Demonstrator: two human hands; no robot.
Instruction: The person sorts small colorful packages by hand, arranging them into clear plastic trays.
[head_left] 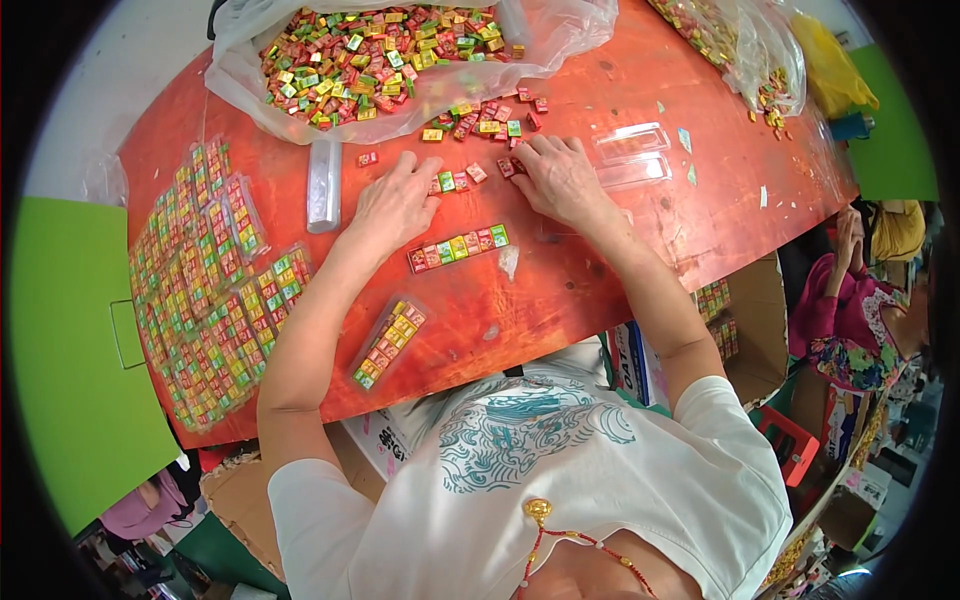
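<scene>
Just below the loose pile, my left hand (395,203) is closed at the left end of a short row of small boxes (460,181), thumb and fingers about the end one. My right hand (563,182) bends its fingers over a small red box (506,168) to the right of that row; its fingertips are partly hidden. One pale pink box (477,172) lies between the hands. Nearer to me are a see-through tray filled with a row of coloured boxes (459,248) and another filled tray (390,342), set at a slant.
A plastic bag (560,55) spills many red, yellow and green boxes (375,60). Filled trays (215,290) cover the table's left side. Stacked see-through trays (323,186) stand left, others (635,155) right. Another bag (765,50) lies far right. A co-worker (850,290) sits beyond the right edge.
</scene>
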